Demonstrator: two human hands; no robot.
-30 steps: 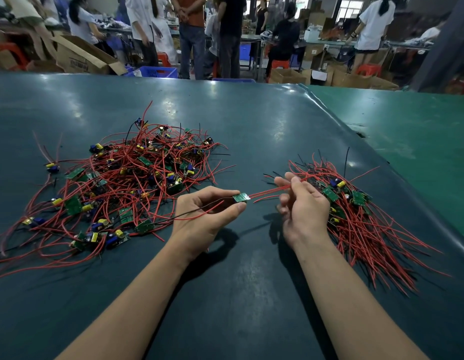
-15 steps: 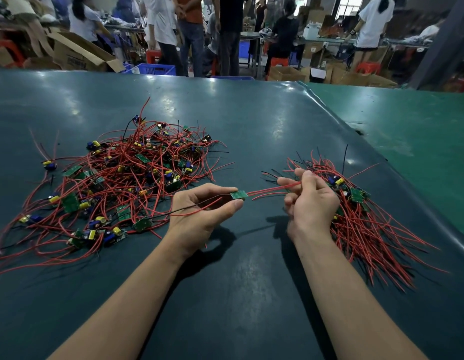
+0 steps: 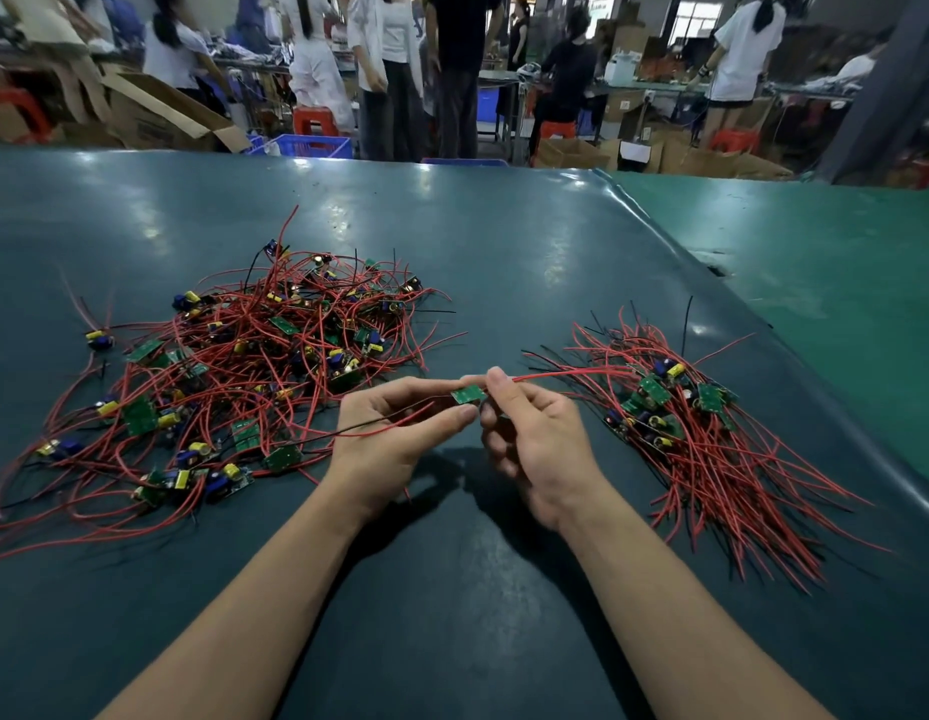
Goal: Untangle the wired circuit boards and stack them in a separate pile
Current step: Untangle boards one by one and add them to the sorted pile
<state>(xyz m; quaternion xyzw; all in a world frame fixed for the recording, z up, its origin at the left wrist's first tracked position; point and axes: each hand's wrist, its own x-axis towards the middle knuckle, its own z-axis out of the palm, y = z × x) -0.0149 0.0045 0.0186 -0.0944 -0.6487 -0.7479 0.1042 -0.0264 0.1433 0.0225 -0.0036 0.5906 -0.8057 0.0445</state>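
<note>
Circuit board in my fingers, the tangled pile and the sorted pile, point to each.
circuit board (image 3: 468,394), head view, its green face.
tangled pile (image 3: 275,356), head view, red wires mid-heap.
sorted pile (image 3: 711,454), head view, bundled red wires.

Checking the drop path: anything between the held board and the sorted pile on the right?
Nothing visible. The board is pinched between left hand and right hand; only bare mat lies before the sorted pile.

The table (image 3: 504,241) wears a smooth, dark teal sheet with a soft sheen catching light far off. Glossy red plastic-coated wires (image 3: 275,356) lie left; green matt circuit boards (image 3: 654,389) right. Brown cardboard boxes (image 3: 155,116) stand far left.
</note>
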